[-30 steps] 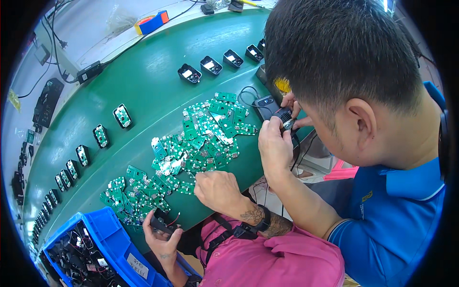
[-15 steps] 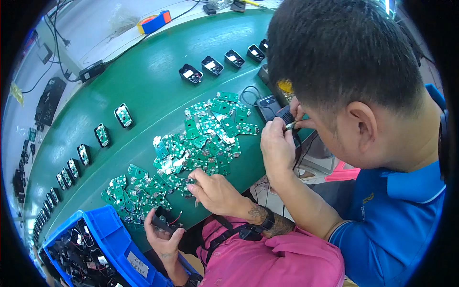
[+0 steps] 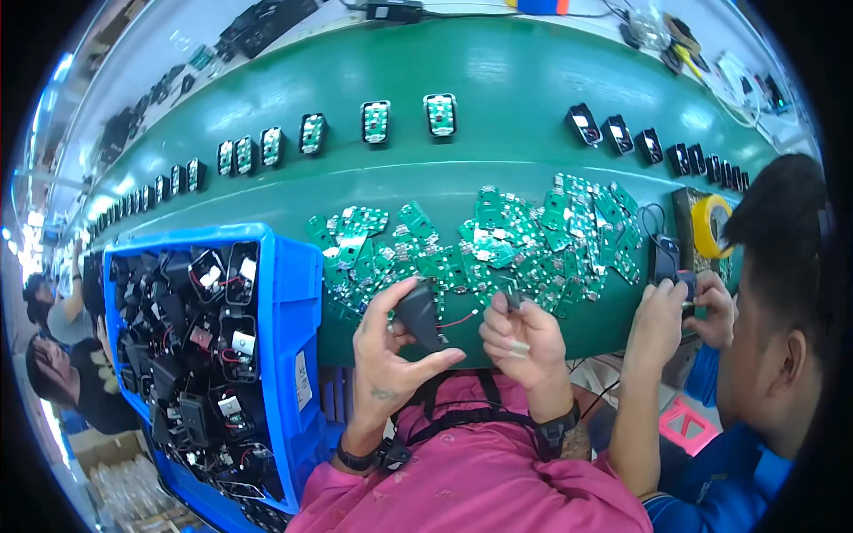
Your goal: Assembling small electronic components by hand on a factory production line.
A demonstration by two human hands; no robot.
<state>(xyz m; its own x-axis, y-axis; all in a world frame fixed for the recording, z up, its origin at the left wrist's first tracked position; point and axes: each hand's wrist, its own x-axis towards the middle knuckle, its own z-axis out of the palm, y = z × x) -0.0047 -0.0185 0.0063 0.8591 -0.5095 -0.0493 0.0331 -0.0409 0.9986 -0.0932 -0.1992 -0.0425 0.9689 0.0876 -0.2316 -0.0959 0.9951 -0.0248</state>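
My left hand [image 3: 391, 342] is closed round a black plastic housing [image 3: 418, 313], its closed side turned up. A thin red wire [image 3: 458, 320] with a pale end sticks out of the housing toward my right hand. My right hand [image 3: 530, 342] pinches a small, thin piece, seemingly a circuit board [image 3: 510, 293] turned nearly edge-on; fingers hide most of it. The two hands are apart, just in front of a heap of green circuit boards [image 3: 542, 235] on the green table [image 3: 524, 98].
At my left stands a blue crate [image 3: 302, 293] full of black housings [image 3: 191, 413] with wires. Housings with green boards [image 3: 376, 122] line the belt's far left; housings with white parts [image 3: 619, 135] line the right. A co-worker's hands [image 3: 662, 320] work close on my right, near yellow tape [image 3: 711, 226].
The view has swung right and the crate shows more fully. My right hand has lifted from the board heap, and the housing in my left hand has tipped over with its closed side up.
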